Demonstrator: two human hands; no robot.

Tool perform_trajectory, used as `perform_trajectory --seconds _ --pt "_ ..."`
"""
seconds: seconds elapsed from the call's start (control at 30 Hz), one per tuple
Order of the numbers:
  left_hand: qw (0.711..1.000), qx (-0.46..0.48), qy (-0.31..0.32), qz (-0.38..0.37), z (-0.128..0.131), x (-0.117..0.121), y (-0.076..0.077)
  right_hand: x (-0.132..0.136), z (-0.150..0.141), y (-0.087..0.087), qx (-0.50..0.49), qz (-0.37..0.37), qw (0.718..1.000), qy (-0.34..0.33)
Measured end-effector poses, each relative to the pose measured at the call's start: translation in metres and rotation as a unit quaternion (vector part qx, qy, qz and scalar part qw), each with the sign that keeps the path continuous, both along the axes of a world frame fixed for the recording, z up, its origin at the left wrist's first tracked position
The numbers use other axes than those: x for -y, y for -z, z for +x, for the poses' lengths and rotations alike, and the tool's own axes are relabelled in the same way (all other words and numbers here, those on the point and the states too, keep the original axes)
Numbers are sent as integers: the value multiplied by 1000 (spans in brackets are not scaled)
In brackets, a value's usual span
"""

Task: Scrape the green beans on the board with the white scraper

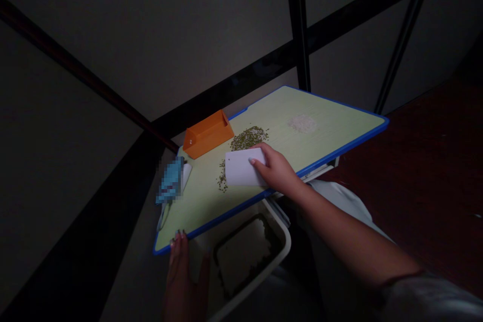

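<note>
Right forearm [350,234] enters from 4 o'clock, its right grip [277,171] clamped on a white card [241,171], held flat with scattered mung beans [247,138] at 12 o'clock. Left grip [180,271] clamps the blue-edged board [339,150] at 7 o'clock, above a white bin [281,236]; an orange box [207,133] sits at 10 o'clock.

Here's the right hand [277,171], reaching in from the lower right, palm down, wrist almost straight, the fingers [258,157] bunched together and pointing ahead and to the left. Behind it the bare right forearm [350,236] stretches out long from a pale sleeve [426,302]. Down low, well apart, the left hand [183,274] stands nearly upright, fingertips [177,235] raised and nails showing, its wrist running off the bottom of the view.
</note>
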State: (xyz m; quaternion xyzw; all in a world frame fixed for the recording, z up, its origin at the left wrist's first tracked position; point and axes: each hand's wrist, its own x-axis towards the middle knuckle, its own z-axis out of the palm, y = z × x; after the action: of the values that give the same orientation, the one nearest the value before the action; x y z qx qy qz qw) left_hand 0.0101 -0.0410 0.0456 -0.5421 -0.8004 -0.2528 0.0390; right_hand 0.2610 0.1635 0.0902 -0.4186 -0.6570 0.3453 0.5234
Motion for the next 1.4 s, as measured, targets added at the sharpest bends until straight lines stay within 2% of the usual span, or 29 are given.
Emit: perform_trajectory --seconds 0.2,0.47,0.77,0.87,1.07,1.2,1.4 --pt "1000 -16 0 4 1 0 -2 0 0 -2 27 -15 999 -19" --pt "998 -58 13 17 -1 2 0 -2 1 0 10 -9 998 -58" --pt "998 -60 7 8 0 0 -1 -9 1 8 -86 12 992 -95" --pt "998 -61 12 11 0 0 -1 -9 2 8 -80 17 990 -117" --pt "998 -55 13 20 -1 1 1 -1 2 1 -6 -1 997 -75" --pt "998 -59 11 26 -2 3 3 0 2 0 -7 1 998 -56" --pt "997 -60 22 32 -4 4 7 -4 1 6 -62 22 992 -108"
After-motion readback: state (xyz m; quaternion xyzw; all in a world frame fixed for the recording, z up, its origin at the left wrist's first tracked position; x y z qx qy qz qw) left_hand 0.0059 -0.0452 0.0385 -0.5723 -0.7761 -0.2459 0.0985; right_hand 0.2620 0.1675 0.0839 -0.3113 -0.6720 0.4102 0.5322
